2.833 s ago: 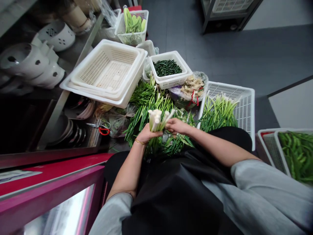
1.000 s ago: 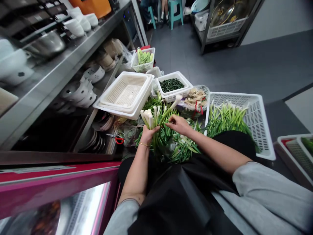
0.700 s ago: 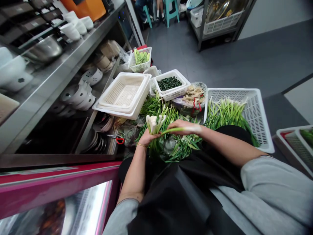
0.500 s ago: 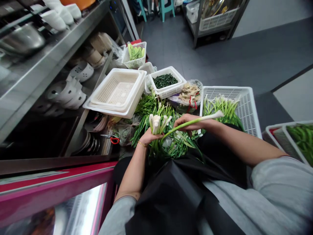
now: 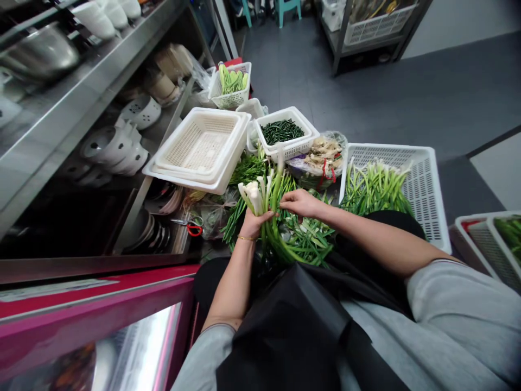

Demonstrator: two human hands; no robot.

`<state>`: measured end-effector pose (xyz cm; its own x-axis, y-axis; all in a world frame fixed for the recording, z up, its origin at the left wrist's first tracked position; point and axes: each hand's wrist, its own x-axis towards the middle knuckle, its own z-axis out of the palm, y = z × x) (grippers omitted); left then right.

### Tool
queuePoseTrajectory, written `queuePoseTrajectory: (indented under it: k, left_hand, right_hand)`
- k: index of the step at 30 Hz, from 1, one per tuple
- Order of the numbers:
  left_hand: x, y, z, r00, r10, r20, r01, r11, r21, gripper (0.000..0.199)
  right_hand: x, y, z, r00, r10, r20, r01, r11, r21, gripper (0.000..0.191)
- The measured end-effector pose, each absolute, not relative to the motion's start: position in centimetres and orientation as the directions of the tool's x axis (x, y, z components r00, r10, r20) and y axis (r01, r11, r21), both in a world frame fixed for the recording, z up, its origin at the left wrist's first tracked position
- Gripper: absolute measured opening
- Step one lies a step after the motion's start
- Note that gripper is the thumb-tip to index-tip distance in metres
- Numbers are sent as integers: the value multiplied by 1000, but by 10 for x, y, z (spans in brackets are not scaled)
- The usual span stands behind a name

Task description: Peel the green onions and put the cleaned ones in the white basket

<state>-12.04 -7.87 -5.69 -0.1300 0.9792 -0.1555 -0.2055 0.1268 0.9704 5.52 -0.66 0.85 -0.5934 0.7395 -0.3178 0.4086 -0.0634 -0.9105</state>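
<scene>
Steel shelving [image 5: 85,95], bowls [image 5: 44,51] and vegetable baskets [image 5: 423,179] show a kitchen.

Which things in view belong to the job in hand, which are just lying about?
Likely in the job:
held green onions
loose green leaves
basket of green onions

Probably just lying about:
red-handled scissors
stacked white trays
steel bowl
pink-framed cabinet

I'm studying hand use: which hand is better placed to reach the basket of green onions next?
Probably the right hand: it's nearer the basket, while the left hand grips a bunch of stalks.

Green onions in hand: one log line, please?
left hand: gripping green onions | right hand: beside them, contact unclear | scissors: lying left
</scene>
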Motion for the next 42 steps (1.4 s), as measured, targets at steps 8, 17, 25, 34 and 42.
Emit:
queuePoseTrajectory:
  k: [8, 17, 25, 34, 42]
  left_hand:
    - [-158, -103, -64, -182, 964, -194, -356, 119, 927, 42]
    - [-159, -101, -70, -252, 941, -224, -341, 131, 931, 42]
    - [-150, -92, -71, -195, 960, -203, -316, 134, 939, 38]
    - [-147, -77, -82, -324, 935, -146, -283, 52, 958, 53]
    - [-143, -92, -69, 41, 987, -157, -431, 159, 888, 52]
  right_hand:
    - [176, 93, 87, -9, 995, 102, 187, 102, -977, 30]
    - [155, 71, 4, -300, 945, -127, 693, 124, -710, 23]
    - [11, 13, -7, -762, 626, -166, 249, 47, -967, 22]
    - [-26, 11, -7, -591, 795, -138, 484, 213, -849, 28]
    - [9, 25, 21, -917, 318, -242, 282, 86, -955, 32]
